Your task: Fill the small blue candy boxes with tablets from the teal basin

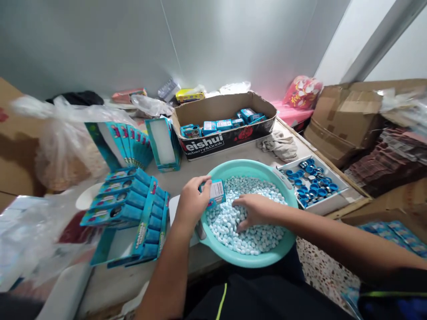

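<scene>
A turquoise basin (245,262) full of small pale blue pieces (230,231) stands at the table's front edge. My left hand (195,198) is closed round a small blue box (217,192) with a white label, above the basin's left side. Down among the pieces in the middle of the basin is my right hand (255,211), its thumb and fingers apart and the fingertips partly sunk in them. Whether any pieces lie under its palm is hidden.
Blue boxes (123,200) are stacked at the left, near display cartons (163,142). Behind the basin stands an open cardboard box (230,138) with blue boxes inside. A white tray (328,201) of blue caps lies right, beside a cloth (280,146).
</scene>
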`<state>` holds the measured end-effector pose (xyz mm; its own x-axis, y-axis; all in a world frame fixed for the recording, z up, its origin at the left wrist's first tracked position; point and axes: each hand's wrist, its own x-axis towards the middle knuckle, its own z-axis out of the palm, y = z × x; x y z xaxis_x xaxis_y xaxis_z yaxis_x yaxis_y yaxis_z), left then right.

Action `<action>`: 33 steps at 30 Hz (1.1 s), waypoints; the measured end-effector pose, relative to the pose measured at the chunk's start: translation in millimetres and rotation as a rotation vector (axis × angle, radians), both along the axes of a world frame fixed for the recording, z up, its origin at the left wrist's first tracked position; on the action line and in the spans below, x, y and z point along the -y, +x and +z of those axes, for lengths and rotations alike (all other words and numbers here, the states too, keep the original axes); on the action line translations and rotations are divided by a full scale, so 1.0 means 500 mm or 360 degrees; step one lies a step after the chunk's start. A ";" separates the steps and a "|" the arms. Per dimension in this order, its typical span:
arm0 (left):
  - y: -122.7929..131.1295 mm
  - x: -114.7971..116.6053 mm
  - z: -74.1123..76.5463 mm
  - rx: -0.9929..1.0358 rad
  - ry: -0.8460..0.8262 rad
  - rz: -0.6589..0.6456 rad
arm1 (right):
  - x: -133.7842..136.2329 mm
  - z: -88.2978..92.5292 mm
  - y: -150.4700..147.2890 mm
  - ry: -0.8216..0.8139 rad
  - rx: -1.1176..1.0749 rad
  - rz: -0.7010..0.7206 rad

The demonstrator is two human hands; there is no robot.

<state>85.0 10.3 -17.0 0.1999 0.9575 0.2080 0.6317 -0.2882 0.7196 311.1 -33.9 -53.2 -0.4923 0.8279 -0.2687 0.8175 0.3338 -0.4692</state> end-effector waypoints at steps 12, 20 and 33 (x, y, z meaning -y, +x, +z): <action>-0.035 0.021 0.079 -0.0733 -0.0595 -0.0236 | -0.046 0.048 0.008 0.0116 0.0244 -0.0139; -0.040 0.006 0.065 0.0411 -0.0659 -0.0304 | 0.035 0.016 0.062 0.0007 0.0318 -0.0075; 0.062 -0.034 -0.066 0.0583 -0.0440 -0.0223 | -0.073 -0.041 -0.005 0.0168 0.0135 0.0061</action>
<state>116.2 27.2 -49.8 0.2924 0.9558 0.0303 0.2910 -0.1191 0.9493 308.4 2.5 -73.9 -0.5035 0.8347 -0.2231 0.8383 0.4095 -0.3598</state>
